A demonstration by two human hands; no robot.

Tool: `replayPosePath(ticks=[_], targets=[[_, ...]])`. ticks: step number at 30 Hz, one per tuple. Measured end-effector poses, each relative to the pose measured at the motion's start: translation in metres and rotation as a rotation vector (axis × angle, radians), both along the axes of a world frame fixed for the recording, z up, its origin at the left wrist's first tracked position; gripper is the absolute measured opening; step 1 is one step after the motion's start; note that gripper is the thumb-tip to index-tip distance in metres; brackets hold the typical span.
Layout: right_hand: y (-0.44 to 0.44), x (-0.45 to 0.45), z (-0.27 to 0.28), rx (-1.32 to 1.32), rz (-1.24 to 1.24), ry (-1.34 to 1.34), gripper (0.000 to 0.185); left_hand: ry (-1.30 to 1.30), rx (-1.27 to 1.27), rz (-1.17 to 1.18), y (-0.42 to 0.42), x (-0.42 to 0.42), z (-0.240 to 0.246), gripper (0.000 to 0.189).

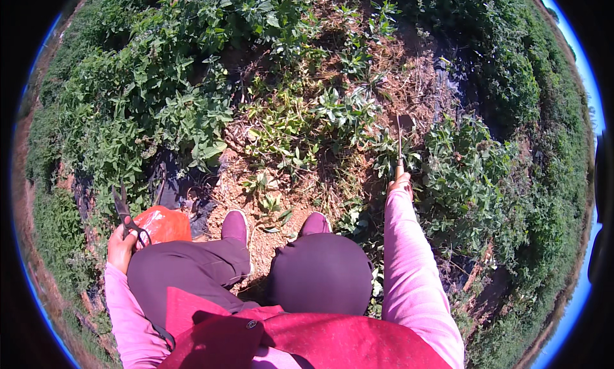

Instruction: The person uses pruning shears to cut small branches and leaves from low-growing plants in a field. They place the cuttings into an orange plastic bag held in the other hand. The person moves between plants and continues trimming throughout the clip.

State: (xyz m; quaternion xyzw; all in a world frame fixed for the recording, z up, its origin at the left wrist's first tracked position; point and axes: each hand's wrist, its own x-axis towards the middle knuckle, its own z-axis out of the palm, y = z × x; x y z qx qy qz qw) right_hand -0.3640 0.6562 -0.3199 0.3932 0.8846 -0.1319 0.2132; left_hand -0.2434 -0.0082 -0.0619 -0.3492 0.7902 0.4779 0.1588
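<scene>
My left hand [123, 242] holds a pair of dark-handled scissors [123, 210], their blades pointing up and apart. A red plastic bag [165, 224] is right beside that hand, by my left knee; whether my fingers also grip it, I cannot tell. On the other side, my right hand [401, 182] is closed around the wooden handle [399, 169] of a hand tool. Its thin metal shaft [399, 141] reaches forward to a dark flat end, like a small hoe, among low weeds [383, 150] and dry soil.
My purple shoes [235, 226] stand on bare brown soil [264, 225] in a row. Tall leafy plants [139, 95] rise on the left, and more plants [472, 172] on the right. Black plastic mulch film [175, 191] shows under the left plants. Weeds [288, 134] cover the ground ahead.
</scene>
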Motion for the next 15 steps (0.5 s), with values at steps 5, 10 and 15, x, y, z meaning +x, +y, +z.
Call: replayPosePath(ticks=[5, 10, 15], targets=[[0.018, -0.009, 0.001, 0.072, 0.058, 0.226, 0.041, -0.022, -0.024, 0.018, 0.013, -0.003, 0.009, 0.026], [0.018, -0.026, -0.006, -0.048, -0.115, 0.559, 0.041, 0.020, -0.004, 0.009, 0.004, -0.002, -0.002, 0.026], [0.002, 0.012, -0.009, -0.092, -0.059, -0.053, 0.040, 0.029, 0.037, 0.026, 0.007, -0.002, 0.001, 0.024]])
